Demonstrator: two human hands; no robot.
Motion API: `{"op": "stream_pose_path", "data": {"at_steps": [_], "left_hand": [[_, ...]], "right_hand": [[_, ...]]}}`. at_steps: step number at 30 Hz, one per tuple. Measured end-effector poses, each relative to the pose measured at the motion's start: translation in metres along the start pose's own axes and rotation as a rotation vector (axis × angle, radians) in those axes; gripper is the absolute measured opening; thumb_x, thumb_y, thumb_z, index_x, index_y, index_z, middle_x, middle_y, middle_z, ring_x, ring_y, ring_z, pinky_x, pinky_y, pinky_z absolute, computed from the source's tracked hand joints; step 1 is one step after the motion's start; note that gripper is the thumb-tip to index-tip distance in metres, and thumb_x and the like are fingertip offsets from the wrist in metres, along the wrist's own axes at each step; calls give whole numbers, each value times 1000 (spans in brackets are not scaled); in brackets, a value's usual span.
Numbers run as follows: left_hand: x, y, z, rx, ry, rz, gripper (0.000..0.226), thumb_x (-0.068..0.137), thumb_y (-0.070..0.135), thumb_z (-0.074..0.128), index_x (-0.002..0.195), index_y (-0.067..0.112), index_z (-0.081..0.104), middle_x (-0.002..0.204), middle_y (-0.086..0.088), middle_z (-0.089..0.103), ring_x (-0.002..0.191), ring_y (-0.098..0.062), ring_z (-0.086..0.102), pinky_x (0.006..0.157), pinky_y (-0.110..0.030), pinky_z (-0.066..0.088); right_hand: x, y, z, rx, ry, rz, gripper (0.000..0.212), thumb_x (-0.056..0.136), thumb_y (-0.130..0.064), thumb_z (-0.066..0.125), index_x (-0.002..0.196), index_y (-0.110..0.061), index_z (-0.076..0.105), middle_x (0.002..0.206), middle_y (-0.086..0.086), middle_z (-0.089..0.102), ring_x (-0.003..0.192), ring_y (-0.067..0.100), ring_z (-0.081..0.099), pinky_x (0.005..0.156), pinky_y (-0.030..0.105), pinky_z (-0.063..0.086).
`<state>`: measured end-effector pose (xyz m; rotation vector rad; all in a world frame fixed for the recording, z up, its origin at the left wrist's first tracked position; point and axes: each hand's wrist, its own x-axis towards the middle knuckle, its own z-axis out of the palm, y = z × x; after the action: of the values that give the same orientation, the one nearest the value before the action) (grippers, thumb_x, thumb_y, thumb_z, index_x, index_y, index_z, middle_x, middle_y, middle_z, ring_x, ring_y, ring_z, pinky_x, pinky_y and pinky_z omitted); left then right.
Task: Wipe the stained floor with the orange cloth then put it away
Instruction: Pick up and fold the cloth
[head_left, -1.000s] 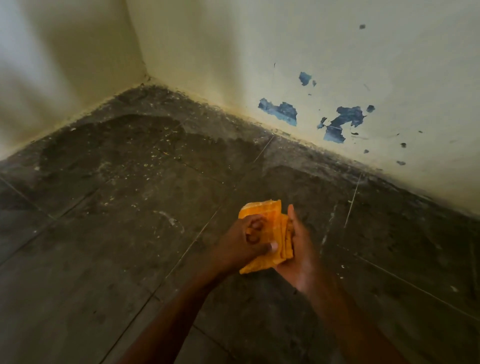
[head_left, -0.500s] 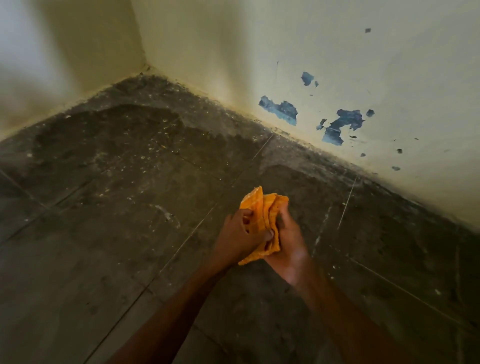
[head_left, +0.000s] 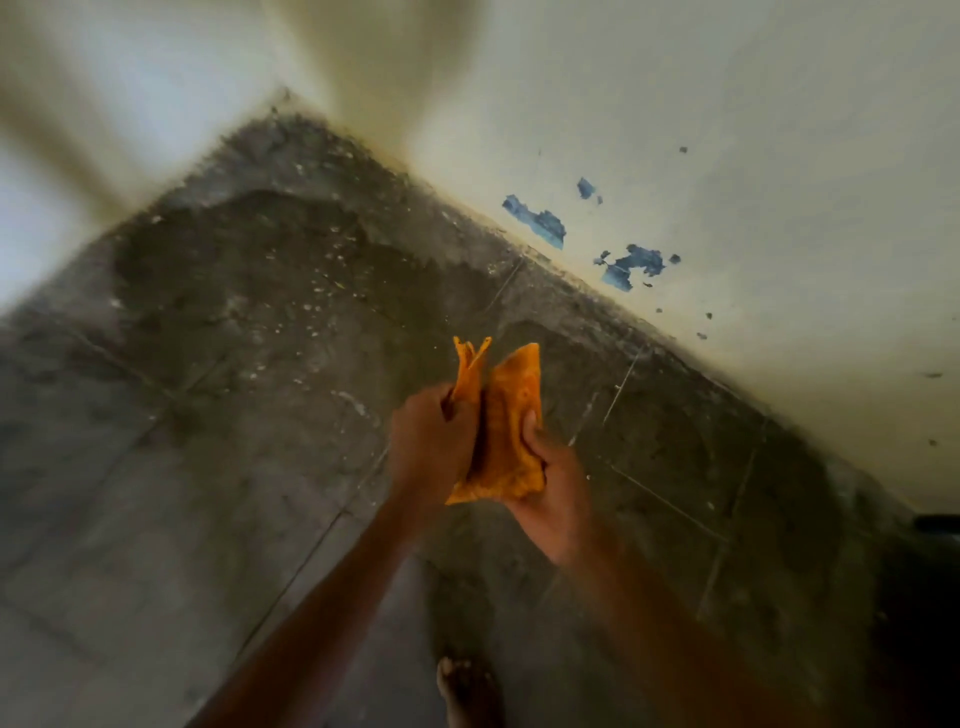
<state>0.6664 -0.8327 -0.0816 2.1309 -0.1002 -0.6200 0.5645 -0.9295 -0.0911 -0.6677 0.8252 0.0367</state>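
We have opened the orange cloth (head_left: 511, 421) from its wad, left hand (head_left: 431, 449) and right hand (head_left: 558, 493) both gripping it above the floor (head_left: 234, 364), so wiping likely comes next

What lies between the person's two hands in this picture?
In the head view, the folded orange cloth lies between the left hand and the right hand; both grip it above the floor.

Cloth: orange cloth (head_left: 506, 426) bunched up, held in the air between both hands
Left hand (head_left: 431, 447): closed on cloth
Right hand (head_left: 556, 488): closed on cloth
Floor (head_left: 234, 364): dark, stained
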Motion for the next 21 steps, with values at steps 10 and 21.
{"op": "stream_pose_path", "data": {"at_steps": [10,21], "left_hand": [[-169,251,-231,44,-234,226,28,96,30,47,113,19,67,108,5,63,98,-11,60,83,-35,49],[-281,293,-514,-636,246,-253,31,91,18,63,118,3,56,87,0,61,76,-9,58,62,-19,48]], "right_hand": [[-229,-146,226,-25,-61,101,55,100,-52,42,128,-9,64,123,18,68,114,32,64,99,48,51],[-403,-187,485,-372,-263,107,34,81,-21,65,114,-16,69,119,14,70,91,17,73,73,29,59]]}}
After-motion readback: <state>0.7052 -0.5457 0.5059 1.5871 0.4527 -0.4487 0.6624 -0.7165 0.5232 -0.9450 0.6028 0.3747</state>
